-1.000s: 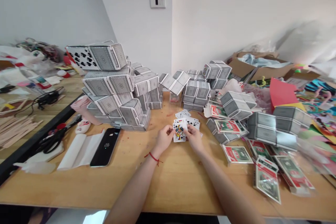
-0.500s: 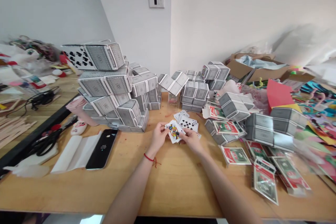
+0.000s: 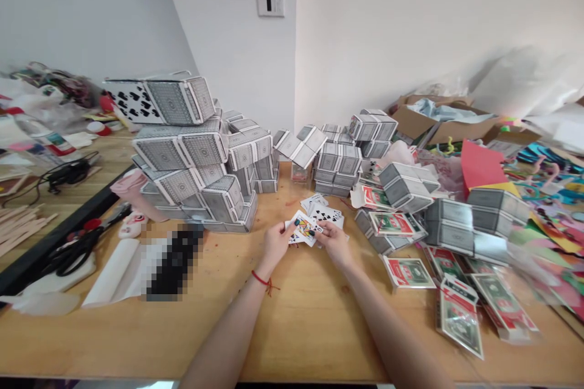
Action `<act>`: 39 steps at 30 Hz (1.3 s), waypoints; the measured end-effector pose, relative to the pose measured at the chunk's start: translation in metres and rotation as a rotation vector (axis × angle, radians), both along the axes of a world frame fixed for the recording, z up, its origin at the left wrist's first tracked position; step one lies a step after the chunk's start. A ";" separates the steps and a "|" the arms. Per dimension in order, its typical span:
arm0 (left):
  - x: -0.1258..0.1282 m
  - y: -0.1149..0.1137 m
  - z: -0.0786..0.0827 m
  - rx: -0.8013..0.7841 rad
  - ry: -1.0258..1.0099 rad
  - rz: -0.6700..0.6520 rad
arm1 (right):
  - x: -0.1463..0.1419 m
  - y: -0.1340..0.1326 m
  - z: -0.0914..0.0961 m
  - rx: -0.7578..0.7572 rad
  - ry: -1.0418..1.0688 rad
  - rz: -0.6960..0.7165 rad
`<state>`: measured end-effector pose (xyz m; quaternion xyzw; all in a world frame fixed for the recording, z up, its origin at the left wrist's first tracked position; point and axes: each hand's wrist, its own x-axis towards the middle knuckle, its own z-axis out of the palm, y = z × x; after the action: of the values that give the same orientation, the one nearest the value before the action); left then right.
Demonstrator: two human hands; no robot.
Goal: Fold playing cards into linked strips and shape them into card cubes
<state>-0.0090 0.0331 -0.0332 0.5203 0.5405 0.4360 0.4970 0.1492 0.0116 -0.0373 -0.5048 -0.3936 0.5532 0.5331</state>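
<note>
Several playing cards (image 3: pixel 303 228) are held face up between my two hands, with a picture card on top. My left hand (image 3: pixel 277 243) pinches their left side, its dark-nailed thumb on the face. On the right side, my right hand (image 3: pixel 334 242) grips them, thumb also on top. Loose cards (image 3: pixel 327 214) lie face up on the wooden table (image 3: pixel 305 322) just beyond my fingers. Stacked blocks folded from grey-backed cards (image 3: pixel 185 151) stand at the left. More card blocks (image 3: pixel 338 158) are piled behind and to the right. How many cards I hold is unclear.
Opened red and green card boxes (image 3: pixel 409 271) lie at the right. Black-handled scissors (image 3: pixel 75 247), white paper (image 3: pixel 112 273) and a blurred-out dark phone (image 3: pixel 176 262) are at the left. A cardboard box (image 3: pixel 440 127) and coloured paper (image 3: pixel 481 165) crowd the back right.
The cards in my hands have shifted: the picture card has turned to lie more slanted, and my left thumb now rests on its face. The blocks and boxes stay put.
</note>
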 end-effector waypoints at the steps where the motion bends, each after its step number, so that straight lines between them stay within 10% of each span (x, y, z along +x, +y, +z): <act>1: 0.000 0.000 0.000 -0.006 0.002 0.006 | -0.001 0.000 0.000 -0.005 -0.004 0.009; 15: 0.001 0.000 0.007 -0.145 -0.331 -0.050 | -0.002 -0.002 0.003 0.013 0.030 0.006; 39: 0.000 0.002 0.005 -0.157 -0.231 -0.018 | -0.002 -0.002 0.003 0.008 -0.026 0.012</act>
<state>-0.0089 0.0353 -0.0277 0.4311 0.5076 0.4449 0.5988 0.1473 0.0097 -0.0339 -0.5073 -0.4057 0.5484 0.5267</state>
